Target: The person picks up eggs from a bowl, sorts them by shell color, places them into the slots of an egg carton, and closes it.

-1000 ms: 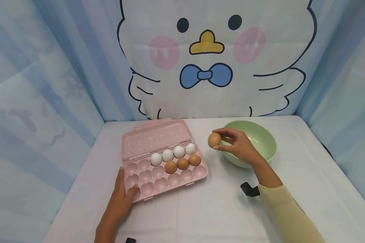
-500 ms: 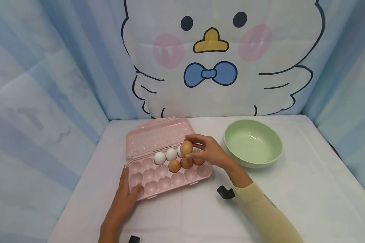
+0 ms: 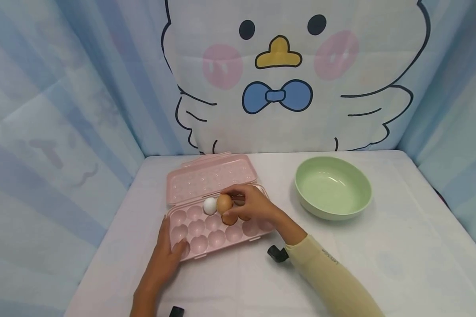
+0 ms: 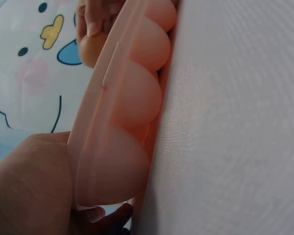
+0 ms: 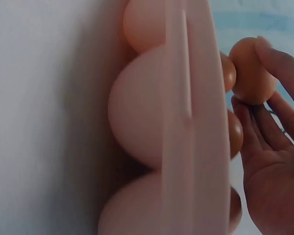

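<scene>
A pink plastic egg tray lies on the table with its lid folded back. My left hand grips its near left end, thumb on top and fingers at the side. Between thumb and fingertips my right hand pinches a brown egg, held over the tray's back row beside a white egg. Another brown egg sits in the middle row just below; my right hand hides most of the other eggs. In the right wrist view the held egg shows above the tray's rim.
A light green bowl stands at the right on the white-covered table. Black camera mounts stick out near the wrists. Pale blue curtains and a cartoon backdrop enclose the table.
My right hand has carried the brown egg leftward from beside the green bowl to over the tray's back row. My left hand has stayed on the tray. The head view has shifted slightly.
</scene>
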A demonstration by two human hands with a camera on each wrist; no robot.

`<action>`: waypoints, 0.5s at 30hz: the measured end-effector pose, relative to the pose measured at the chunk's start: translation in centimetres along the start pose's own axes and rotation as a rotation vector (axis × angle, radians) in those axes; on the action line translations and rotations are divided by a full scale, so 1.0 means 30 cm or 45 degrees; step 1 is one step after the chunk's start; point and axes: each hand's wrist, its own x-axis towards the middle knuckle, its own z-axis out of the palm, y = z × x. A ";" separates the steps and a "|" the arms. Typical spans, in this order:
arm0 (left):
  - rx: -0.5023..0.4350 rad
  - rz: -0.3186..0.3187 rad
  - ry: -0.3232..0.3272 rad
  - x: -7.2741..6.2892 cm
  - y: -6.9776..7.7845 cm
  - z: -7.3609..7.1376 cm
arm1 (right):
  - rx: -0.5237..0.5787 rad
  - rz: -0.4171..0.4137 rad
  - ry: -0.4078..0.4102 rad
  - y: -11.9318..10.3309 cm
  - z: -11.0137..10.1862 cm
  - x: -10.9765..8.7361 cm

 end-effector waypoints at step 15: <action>0.011 -0.008 0.006 0.004 -0.006 0.005 | -0.275 -0.091 -0.029 -0.005 0.072 0.020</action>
